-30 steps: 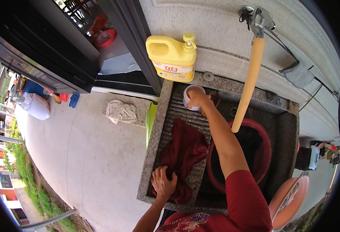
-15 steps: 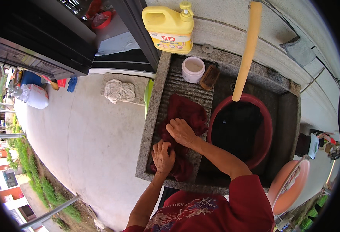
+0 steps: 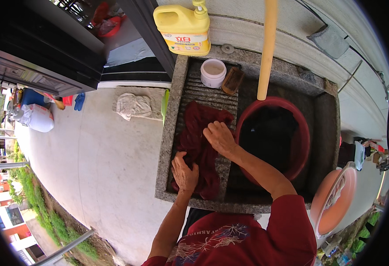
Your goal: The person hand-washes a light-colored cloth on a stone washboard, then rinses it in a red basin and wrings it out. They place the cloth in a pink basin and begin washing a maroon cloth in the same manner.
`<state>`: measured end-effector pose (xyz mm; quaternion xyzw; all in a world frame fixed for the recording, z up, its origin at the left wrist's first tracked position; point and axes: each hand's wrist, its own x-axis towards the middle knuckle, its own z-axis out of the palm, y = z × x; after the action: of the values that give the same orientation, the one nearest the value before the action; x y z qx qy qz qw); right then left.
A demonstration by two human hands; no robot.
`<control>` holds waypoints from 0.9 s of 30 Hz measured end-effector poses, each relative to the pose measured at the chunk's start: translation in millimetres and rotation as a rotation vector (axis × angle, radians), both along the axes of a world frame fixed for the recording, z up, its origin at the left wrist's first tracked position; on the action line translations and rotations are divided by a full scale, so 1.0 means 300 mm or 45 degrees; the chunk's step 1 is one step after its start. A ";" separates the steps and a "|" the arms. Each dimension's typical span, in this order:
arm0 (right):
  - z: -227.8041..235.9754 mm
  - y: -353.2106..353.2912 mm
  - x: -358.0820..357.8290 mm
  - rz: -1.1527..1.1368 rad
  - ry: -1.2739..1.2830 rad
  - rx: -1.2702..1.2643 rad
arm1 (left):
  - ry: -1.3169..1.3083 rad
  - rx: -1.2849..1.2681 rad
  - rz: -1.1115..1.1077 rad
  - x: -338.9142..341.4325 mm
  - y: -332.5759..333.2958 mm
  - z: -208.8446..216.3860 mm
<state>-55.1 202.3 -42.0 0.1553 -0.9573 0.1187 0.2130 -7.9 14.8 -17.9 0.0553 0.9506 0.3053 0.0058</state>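
A dark red wet cloth (image 3: 197,144), apparently a garment, lies crumpled along the ridged washboard side (image 3: 214,101) of the stone sink. My left hand (image 3: 185,174) grips its near left part, fingers bent over the fabric and thumb apart. Farther up and to the right, my right hand (image 3: 221,139) has its fingers curled on the cloth's right part. Beside my right forearm a red basin (image 3: 304,133) of dark water sits in the sink's deep side. Folds hide the fingertips in part.
A white tub (image 3: 213,79) and a wooden brush (image 3: 233,81) stand at the washboard's far end. A yellow pump jug (image 3: 183,31) is on the far ledge. Over the basin hangs a yellow pipe (image 3: 266,53). A pink basin (image 3: 336,201) stands outside the sink's right edge.
The cloth is more stretched out along the washboard. My right hand has shifted right, away from my left hand, to the cloth's right edge. The whole view has shifted slightly.
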 end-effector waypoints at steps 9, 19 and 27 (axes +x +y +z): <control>-0.023 -0.137 0.238 0.209 -0.038 -0.407 | 0.351 -0.051 -0.486 0.035 -0.009 0.042; -0.066 -0.087 0.084 0.056 -0.127 -0.804 | 0.121 -0.029 -0.735 0.144 -0.024 0.090; -0.063 -0.164 -0.040 0.395 -0.088 -0.206 | -0.016 -0.005 -0.762 0.188 -0.041 0.079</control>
<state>-67.2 153.0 -60.8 0.2792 -0.9160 0.2321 0.1709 48.4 2.6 6.0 0.3311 0.8926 0.2886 0.1016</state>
